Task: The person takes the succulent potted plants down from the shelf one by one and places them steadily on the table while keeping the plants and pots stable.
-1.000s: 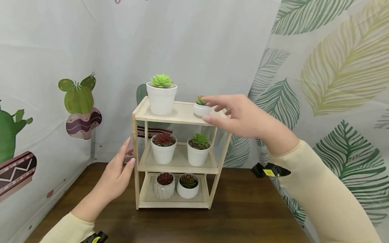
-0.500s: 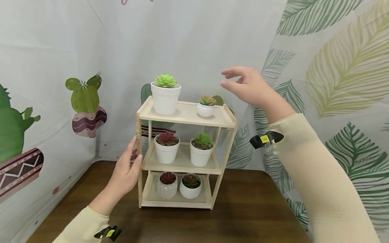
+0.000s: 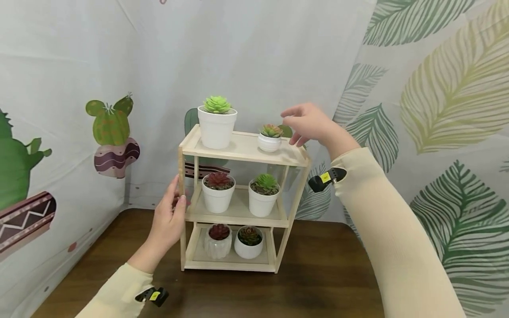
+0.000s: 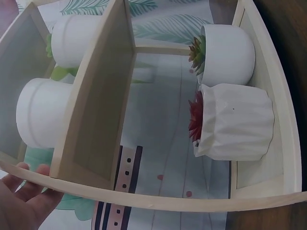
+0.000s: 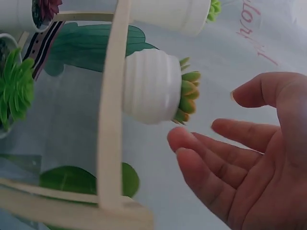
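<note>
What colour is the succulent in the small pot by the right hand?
Green leaves with pinkish-red tips, in the small white pot near the right hand; the right wrist view shows it best.

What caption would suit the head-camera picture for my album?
Left hand holds a three-tier pale wooden shelf of potted succulents; right hand hovers open beside the small round white pot.
</note>
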A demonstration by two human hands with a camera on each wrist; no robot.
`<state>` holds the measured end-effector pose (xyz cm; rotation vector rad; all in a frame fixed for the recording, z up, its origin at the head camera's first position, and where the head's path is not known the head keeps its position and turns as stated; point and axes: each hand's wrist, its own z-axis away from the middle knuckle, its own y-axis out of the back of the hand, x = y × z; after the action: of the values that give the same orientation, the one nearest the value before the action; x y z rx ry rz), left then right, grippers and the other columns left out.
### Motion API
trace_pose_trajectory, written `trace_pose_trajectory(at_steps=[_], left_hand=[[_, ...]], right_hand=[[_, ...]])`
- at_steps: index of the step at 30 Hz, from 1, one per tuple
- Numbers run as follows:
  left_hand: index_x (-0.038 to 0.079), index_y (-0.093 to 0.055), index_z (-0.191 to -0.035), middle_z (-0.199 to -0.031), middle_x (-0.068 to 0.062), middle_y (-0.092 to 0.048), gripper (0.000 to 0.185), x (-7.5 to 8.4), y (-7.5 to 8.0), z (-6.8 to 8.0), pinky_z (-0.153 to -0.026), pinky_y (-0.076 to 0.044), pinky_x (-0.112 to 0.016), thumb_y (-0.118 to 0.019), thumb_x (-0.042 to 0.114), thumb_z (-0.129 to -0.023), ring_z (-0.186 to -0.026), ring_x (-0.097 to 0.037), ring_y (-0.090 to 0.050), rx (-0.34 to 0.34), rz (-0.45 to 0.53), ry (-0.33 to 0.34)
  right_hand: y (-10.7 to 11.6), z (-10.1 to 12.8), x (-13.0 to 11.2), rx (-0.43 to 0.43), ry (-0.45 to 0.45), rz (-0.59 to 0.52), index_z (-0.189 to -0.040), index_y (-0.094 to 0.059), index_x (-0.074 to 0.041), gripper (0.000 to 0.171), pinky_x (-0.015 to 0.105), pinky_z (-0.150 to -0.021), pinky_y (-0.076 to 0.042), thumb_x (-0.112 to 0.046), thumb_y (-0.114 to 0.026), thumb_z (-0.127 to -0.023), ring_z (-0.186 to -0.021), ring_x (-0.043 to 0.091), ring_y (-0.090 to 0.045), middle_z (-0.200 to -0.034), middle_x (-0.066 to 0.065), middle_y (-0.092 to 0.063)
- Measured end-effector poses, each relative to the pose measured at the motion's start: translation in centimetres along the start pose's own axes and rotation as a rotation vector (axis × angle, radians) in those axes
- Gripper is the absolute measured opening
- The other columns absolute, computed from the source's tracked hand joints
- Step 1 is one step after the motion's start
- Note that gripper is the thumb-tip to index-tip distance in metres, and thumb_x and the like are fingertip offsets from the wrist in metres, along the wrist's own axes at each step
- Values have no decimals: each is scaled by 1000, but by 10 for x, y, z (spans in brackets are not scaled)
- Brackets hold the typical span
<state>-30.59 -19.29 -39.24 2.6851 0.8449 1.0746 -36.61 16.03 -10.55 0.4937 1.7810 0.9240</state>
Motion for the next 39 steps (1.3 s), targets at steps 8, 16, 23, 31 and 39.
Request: trace_pose_trajectory(at_steps=[8,16,23,31,39], left_hand=[[27,-26,-164,-105,-16,-67,58,-5,-5,-1,-76,-45,-10,-41,14,-110,-87,-23,-65,25,3,11],[25,-25,-164,-103,-13,-68,55,-5,-4,-1,-77,-46,-11,-41,18,-111,-87,-20,-65,34,-34,23],[22,-28,-163,-97,-15,-70,55,-8,-6,-2,-75,-44,-7,-43,15,-110,-81,-23,-67,73,-62,-23],[18,-29,-162,-92,-13,-69,54,-8,-6,-4,-72,-44,-13,-44,15,-110,-77,-22,-65,89,-126,-48],[19,-29,-162,-91,-12,-67,55,-8,-5,-2,-73,-45,-17,-46,16,-110,-77,-17,-62,78,-144,-34]], right_hand=[[-12,-6,7,-107,-64,-172,-155,-46,-10,55,33,-66,-62,-23,-44,-101,-74,21,-73,-158,15,-47],[-24,-12,10,-162,-112,-311,-161,-33,-12,61,31,-63,-61,-17,-42,-101,-70,21,-70,-158,14,-41],[-29,-13,12,-148,-132,-385,-162,-29,-13,63,29,-62,-59,-12,-42,-101,-70,20,-69,-157,15,-42],[-34,-16,16,-120,-121,-452,-159,-35,-12,59,28,-61,-58,-10,-42,-101,-68,20,-69,-152,18,-47],[-41,-18,19,-96,-126,-462,-158,-37,-6,58,26,-58,-56,-12,-41,-100,-67,18,-67,-143,18,-48]])
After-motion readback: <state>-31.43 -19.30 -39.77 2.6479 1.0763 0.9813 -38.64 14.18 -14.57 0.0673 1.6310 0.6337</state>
